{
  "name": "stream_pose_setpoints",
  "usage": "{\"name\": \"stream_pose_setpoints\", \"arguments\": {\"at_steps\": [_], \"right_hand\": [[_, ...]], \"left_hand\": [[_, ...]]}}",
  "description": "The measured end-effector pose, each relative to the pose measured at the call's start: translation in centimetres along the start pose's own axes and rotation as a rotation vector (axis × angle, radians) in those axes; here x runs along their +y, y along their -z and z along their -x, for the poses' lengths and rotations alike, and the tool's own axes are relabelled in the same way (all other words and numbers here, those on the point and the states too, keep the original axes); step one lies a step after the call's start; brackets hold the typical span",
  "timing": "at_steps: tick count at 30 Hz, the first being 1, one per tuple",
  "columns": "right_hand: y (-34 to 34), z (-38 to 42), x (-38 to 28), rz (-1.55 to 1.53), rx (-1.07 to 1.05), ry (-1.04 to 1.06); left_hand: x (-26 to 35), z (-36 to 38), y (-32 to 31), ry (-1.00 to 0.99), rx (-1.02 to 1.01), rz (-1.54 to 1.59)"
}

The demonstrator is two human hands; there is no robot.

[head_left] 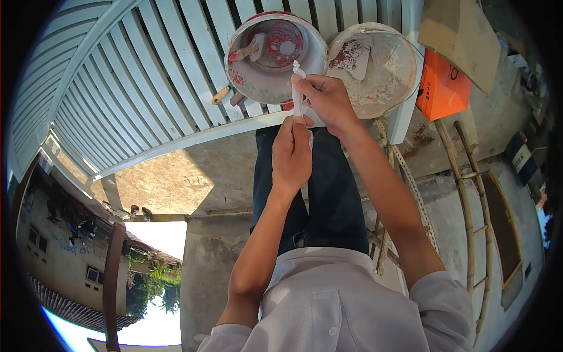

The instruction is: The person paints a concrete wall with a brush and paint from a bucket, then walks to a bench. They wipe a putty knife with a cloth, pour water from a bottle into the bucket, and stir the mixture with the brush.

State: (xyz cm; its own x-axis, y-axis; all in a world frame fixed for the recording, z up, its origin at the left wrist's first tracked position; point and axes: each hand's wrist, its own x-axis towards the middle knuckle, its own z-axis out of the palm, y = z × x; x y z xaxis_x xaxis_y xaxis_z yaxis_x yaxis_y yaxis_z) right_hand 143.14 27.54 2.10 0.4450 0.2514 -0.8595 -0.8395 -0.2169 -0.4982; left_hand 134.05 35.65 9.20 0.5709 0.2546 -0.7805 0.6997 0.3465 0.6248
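Note:
My left hand (293, 154) is closed around the lower part of a thin, twisted white strip (298, 104), which looks like plastic or cloth. Higher up, the fingers of my right hand (330, 102) pinch the same strip, and its knotted tip (298, 69) sticks out above them. Just beyond my hands, a paint-smeared bucket (246, 82) holds a smaller red-stained container (285, 44) and a tool with a reddish handle (239, 55). To its right stands a second bucket (393, 85), its inside coated with pale residue, with a flat, crusted piece (353, 57) in it.
Both buckets rest on a white slatted bench (158, 70). A wooden tool handle (220, 95) lies between the slats. At the right are an orange box (444, 87), a brown board (463, 35) and a bamboo ladder (469, 205). Concrete floor (214, 258) lies behind me.

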Motion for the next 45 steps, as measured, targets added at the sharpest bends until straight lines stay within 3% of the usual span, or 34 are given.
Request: {"name": "stream_pose_setpoints", "arguments": {"at_steps": [10, 13, 19, 28, 40, 45], "right_hand": [[-0.2, 0.6, -1.0, 0.069, 0.031, -0.009], [0.0, 1.2, -1.4, 0.046, -0.026, -0.106], [1.9, 1.8, -0.7, -0.527, -0.338, -0.321], [1.6, 1.5, 0.7, -0.571, -0.417, -0.251], [0.8, 2.2, -0.3, -0.609, -0.227, -0.255], [0.5, 1.7, 0.1, -0.47, -0.124, -0.205]], "left_hand": [[-0.2, 0.0, 0.0, -0.032, -0.003, -0.025], [0.1, 0.4, 0.1, 0.014, -0.007, 0.071], [-0.2, 0.5, 0.7, 0.085, -0.005, 0.284], [-0.9, 0.4, 1.0, 0.083, -0.036, 0.25], [-0.8, 0.6, 0.6, 0.087, -0.059, 0.135], [-1.4, 0.4, 0.5, 0.04, -0.058, 0.031]]}}
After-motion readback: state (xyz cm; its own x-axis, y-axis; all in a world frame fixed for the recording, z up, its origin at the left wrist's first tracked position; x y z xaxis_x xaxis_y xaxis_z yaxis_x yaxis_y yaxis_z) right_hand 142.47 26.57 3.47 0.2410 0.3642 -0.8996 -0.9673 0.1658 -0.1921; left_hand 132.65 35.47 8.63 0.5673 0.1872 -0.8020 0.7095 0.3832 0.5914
